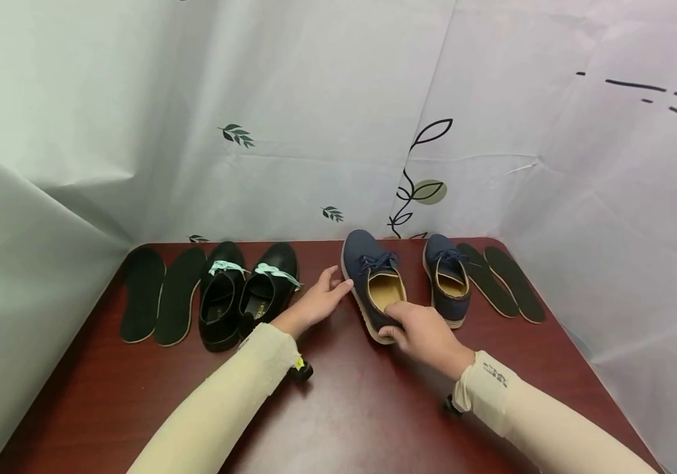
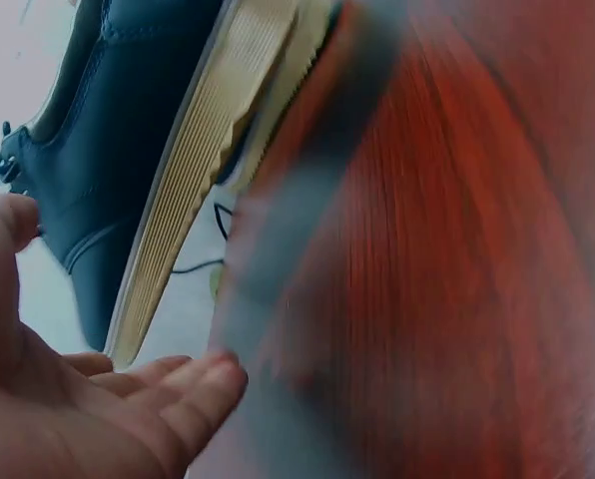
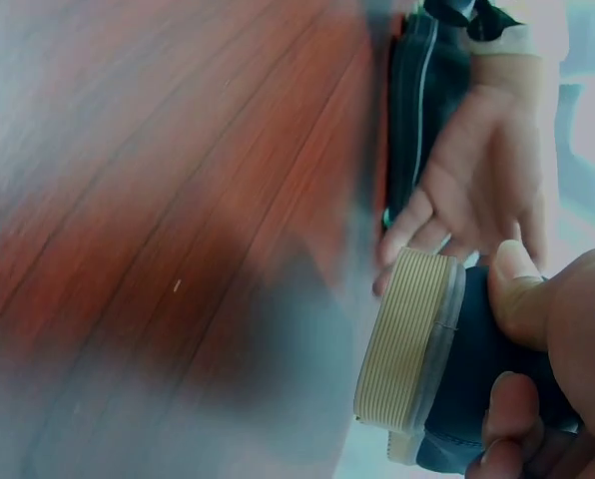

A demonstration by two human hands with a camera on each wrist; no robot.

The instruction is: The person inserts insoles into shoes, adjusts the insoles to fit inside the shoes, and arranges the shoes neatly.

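A navy lace-up shoe (image 1: pixel 363 280) with a tan ribbed sole points toward the back, its sole apparently raised off the table. My right hand (image 1: pixel 429 336) grips it by the heel, fingers inside the collar and thumb outside; in the right wrist view the thumb and fingers pinch the heel counter (image 3: pixel 477 374). To the shoe's left is my left hand (image 1: pixel 319 299), fingers relaxed and holding nothing. In the left wrist view that hand (image 2: pixel 98 414) spreads close to the shoe's toe; whether it touches cannot be told. The matching navy shoe (image 1: pixel 447 280) stands on the right.
Two dark insoles (image 1: pixel 501 283) lie beside the right navy shoe. On the left stand two black shoes (image 1: pixel 220 303) with pale green laces, and a second pair of dark insoles (image 1: pixel 160 296) lies beyond them. White curtains (image 1: pixel 314 99) surround the reddish-brown table (image 1: pixel 350 408).
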